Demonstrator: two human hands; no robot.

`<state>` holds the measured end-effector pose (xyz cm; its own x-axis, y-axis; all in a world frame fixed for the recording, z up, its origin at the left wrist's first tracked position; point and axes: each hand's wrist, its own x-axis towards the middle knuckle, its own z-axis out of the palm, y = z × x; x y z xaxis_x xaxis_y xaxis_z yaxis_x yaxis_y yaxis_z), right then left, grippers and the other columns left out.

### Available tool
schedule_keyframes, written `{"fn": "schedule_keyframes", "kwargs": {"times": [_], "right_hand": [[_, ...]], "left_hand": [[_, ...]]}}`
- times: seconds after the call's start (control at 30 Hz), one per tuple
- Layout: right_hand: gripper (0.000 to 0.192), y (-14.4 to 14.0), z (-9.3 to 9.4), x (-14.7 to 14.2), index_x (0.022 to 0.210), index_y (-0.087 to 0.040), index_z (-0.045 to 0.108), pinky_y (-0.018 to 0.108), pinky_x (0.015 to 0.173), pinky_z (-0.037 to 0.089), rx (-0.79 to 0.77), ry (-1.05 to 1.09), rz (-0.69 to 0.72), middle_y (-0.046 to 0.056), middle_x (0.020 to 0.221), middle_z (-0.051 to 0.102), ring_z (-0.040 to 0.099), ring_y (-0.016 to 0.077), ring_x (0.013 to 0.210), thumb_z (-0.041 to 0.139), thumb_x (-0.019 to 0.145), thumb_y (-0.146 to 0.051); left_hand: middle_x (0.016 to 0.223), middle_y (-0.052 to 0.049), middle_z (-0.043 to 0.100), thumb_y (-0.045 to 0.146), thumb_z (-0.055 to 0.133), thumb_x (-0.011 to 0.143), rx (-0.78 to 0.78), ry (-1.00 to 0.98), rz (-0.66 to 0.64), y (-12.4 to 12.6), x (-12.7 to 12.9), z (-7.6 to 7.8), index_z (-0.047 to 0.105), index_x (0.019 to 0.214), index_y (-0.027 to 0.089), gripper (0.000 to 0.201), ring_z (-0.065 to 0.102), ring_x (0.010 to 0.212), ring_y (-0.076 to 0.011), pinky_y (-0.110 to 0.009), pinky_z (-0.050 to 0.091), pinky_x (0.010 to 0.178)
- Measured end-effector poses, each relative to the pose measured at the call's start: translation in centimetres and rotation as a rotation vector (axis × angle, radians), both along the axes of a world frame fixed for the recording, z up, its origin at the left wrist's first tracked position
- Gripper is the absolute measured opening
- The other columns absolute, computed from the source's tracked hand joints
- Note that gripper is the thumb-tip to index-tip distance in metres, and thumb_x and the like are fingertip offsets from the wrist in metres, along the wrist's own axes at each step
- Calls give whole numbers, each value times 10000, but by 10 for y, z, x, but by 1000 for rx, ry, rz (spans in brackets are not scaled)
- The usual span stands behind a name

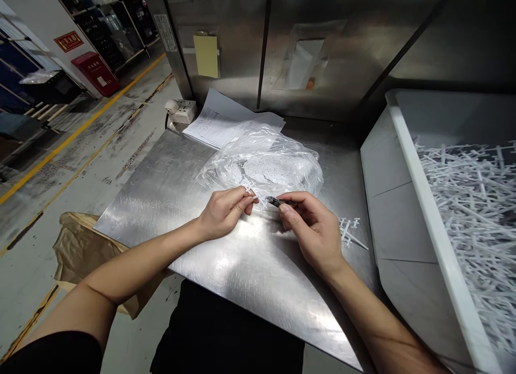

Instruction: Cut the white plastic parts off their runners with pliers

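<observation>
My left hand (226, 213) pinches a small white plastic piece (249, 190) between thumb and fingers over the steel table (161, 186). My right hand (312, 223) grips a small dark tool (274, 201), its tip pointing at the white piece. Just behind both hands lies a clear plastic bag (266, 162) holding small white parts. A few white plastic sprue pieces (350, 231) rest on the table right of my right hand.
A large white bin (403, 132) full of white plastic sprues (475, 202) stands at the right. Printed papers (221, 124) and a power strip (181, 110) lie at the table's back. A brown bag (80, 245) sits on the floor at left.
</observation>
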<state>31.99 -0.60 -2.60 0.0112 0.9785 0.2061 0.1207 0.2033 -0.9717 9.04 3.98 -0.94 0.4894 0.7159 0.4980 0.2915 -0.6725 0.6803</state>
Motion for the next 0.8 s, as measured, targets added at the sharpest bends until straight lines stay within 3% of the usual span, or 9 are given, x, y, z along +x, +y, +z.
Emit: {"fn": "schedule_keyframes", "kwargs": {"times": [0.3,0.5,0.67,0.8], "right_hand": [[181,-3,3,1,1121,-232,756,337,699,552,37,-50,5,18,849,727,683,190,753,717,1040,-390],[163,-5,5,0,1119,-233,760,339,732,568,77,-133,-43,32,934,767,697,186,784,711,1040,-366],[196,-2,0,1,1125,-236,756,335,713,547,49,-174,-51,38,920,775,699,191,785,687,1061,-408],[261,1,-10,-2,1083,-222,735,303,599,478,-69,-113,-42,14,799,727,629,165,654,684,1064,-477]], "left_hand": [[790,-2,725,170,535,1132,67,4,11,0,0,0,647,922,181,239,721,741,-120,-222,551,716],[771,-12,692,225,496,1152,65,62,-6,0,-1,-1,632,908,186,282,667,690,-126,-250,529,690],[791,-22,708,274,478,1160,-20,80,10,0,-1,-2,626,891,195,317,681,719,-139,-266,534,717],[796,-9,729,303,498,1156,-116,88,60,0,2,-4,658,951,195,282,699,731,-136,-265,547,747]]}}
